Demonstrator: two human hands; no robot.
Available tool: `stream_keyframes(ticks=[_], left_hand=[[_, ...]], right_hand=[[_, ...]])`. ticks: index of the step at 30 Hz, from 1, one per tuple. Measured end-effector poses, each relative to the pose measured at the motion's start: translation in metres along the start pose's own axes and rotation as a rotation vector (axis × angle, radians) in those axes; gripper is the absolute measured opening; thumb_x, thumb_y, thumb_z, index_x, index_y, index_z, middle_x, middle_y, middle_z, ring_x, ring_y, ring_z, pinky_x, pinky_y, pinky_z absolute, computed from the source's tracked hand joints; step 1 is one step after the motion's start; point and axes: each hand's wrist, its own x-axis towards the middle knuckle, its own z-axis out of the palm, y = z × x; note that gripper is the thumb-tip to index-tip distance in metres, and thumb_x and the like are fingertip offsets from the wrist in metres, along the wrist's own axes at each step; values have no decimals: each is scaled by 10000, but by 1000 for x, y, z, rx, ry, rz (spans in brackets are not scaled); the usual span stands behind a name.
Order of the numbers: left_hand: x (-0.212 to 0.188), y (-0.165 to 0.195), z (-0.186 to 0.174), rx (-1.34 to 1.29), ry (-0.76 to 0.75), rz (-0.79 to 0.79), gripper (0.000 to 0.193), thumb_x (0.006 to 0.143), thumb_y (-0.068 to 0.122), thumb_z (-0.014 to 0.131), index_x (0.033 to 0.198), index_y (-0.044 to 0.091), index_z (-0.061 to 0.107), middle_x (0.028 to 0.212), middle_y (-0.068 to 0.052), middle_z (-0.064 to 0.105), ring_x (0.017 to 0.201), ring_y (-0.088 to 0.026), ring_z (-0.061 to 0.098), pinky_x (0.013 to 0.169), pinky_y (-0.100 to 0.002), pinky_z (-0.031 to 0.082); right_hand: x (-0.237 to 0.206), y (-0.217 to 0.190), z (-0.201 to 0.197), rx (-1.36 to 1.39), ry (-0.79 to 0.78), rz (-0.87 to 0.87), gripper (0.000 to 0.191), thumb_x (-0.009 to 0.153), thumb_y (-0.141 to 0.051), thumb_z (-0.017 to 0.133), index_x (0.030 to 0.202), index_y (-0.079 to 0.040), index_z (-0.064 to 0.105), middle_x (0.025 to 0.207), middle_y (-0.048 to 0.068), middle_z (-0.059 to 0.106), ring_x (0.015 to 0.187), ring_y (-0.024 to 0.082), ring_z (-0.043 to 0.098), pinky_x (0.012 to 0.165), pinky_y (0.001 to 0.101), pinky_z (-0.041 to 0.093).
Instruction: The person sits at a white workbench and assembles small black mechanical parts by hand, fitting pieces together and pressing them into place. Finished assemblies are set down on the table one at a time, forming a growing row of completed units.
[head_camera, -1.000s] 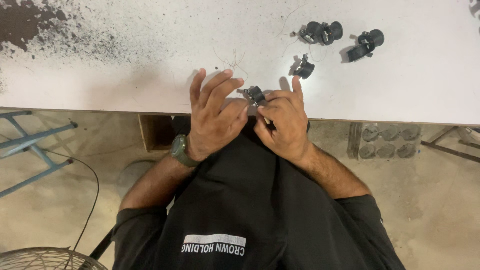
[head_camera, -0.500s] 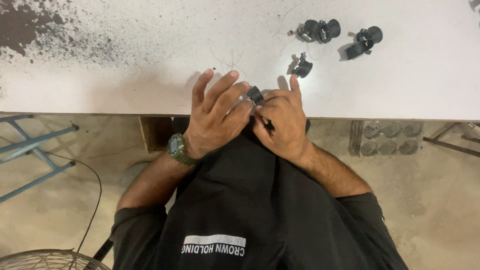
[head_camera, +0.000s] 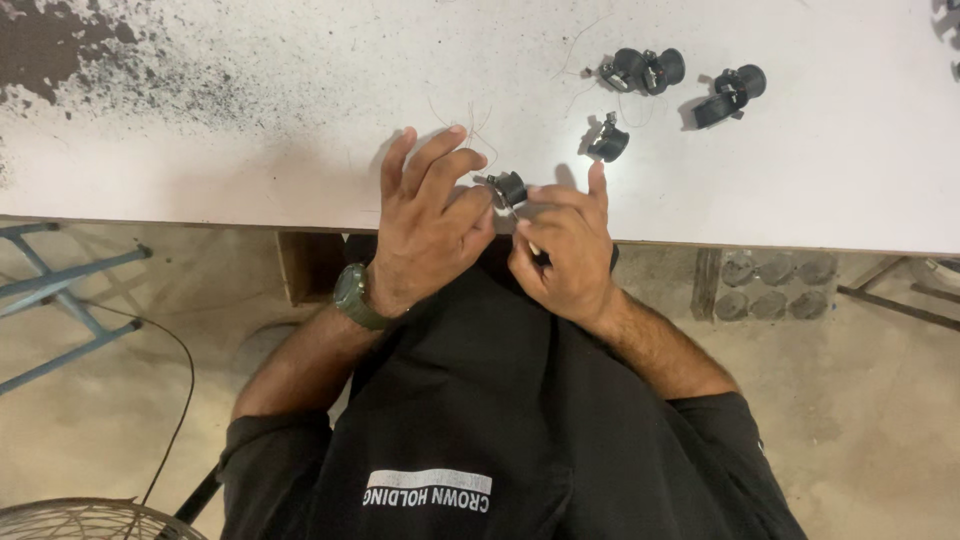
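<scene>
A person leans over the near edge of a white table (head_camera: 250, 170), both hands meeting on one small black caster wheel (head_camera: 508, 187) held just above the tabletop. The left hand (head_camera: 430, 235), a dark green watch (head_camera: 352, 297) on its wrist, pinches the wheel between thumb and a lower finger while the other fingers fan out wide and straight. The right hand (head_camera: 565, 250) is curled close around a thin tool or pin (too small and hidden to name) whose tip meets the wheel, with the forefinger stretched along it.

Three more black casters wait farther back on the table: a single one (head_camera: 608, 143) just beyond the hands, a pair lying together (head_camera: 643, 70) behind it, and another (head_camera: 730, 92) to their right, all well apart from the one in hand. Fine loose threads (head_camera: 470, 120) lie on the surface near the left fingertips. Dark specks and a stain (head_camera: 60, 50) mark the far left of the table.

Judging by the layout, the work looks to be at an early or middle stage: one wheel is being handled, and the others sit untouched. Whether any of those is already finished cannot be told from here.
</scene>
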Motion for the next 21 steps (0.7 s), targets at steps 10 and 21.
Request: stream_keyframes(ticks=[10,21], left_hand=[[-3,0,-3,-66,-13,-11,105,867,68,779,910,98,688,1216,-35,605,1410,-240,477,1268,-555,240],[2,4,-12,-132,4,-117,325,843,193,841,1080,31,688,1327,-132,569,1386,-346,443,1214,-618,169]], right_hand=[[1,0,7,-47,15,-54,386,790,144,788,1065,-52,601,974,73,646,1150,272,672,1278,594,203],[13,-2,-18,-107,24,26,314,849,68,759,1119,-78,695,993,65,575,1202,300,627,1308,620,136]])
